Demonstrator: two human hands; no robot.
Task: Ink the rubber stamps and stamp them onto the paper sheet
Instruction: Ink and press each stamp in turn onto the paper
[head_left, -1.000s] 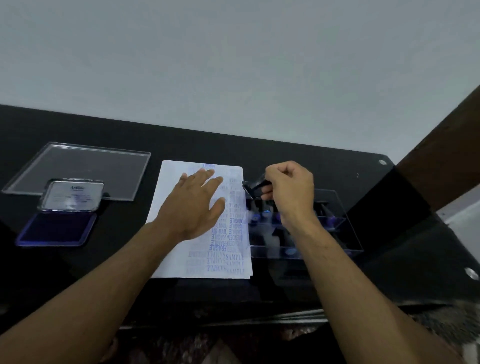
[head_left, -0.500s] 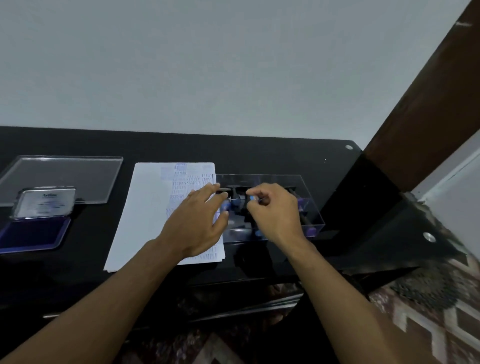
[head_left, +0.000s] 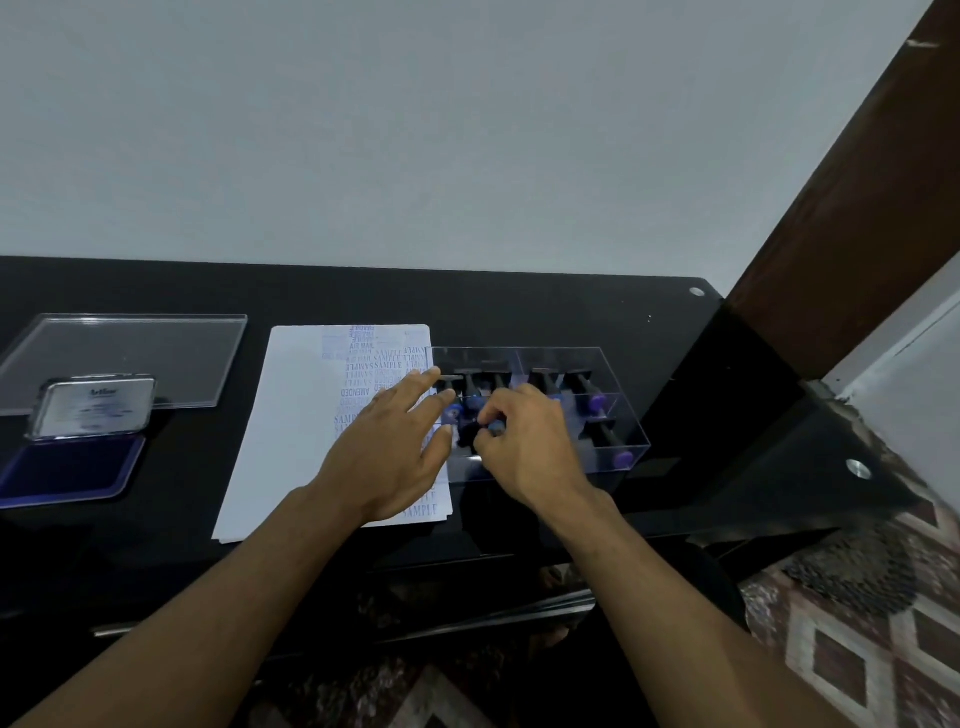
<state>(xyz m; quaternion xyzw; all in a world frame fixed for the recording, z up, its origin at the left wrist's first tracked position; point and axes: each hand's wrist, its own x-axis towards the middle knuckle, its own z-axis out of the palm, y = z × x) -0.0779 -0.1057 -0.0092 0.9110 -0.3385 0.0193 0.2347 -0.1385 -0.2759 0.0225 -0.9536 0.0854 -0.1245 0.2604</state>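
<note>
A white paper sheet (head_left: 296, 415) with blue stamped words along its right half lies on the black table (head_left: 519, 312). My left hand (head_left: 395, 447) rests flat on the sheet's right edge, fingers straight, tips touching the clear stamp box (head_left: 618, 384). Several black stamps with blue or purple knobs stand in that box. My right hand (head_left: 524, 447) is inside the box's left part and pinches a black rubber stamp (head_left: 480, 428) by its handle. An open ink pad (head_left: 72, 467) with a dark blue surface sits at the far left.
A clear plastic lid (head_left: 156, 348) lies behind the ink pad. A brown wooden post (head_left: 857, 197) rises at the right. The table's right corner (head_left: 779, 415) drops to a patterned floor (head_left: 857, 649). A grey wall stands behind the table.
My right hand has moved from above the box down into its left part with a stamp. My left hand slid right to the sheet's edge. The view swung to the right.
</note>
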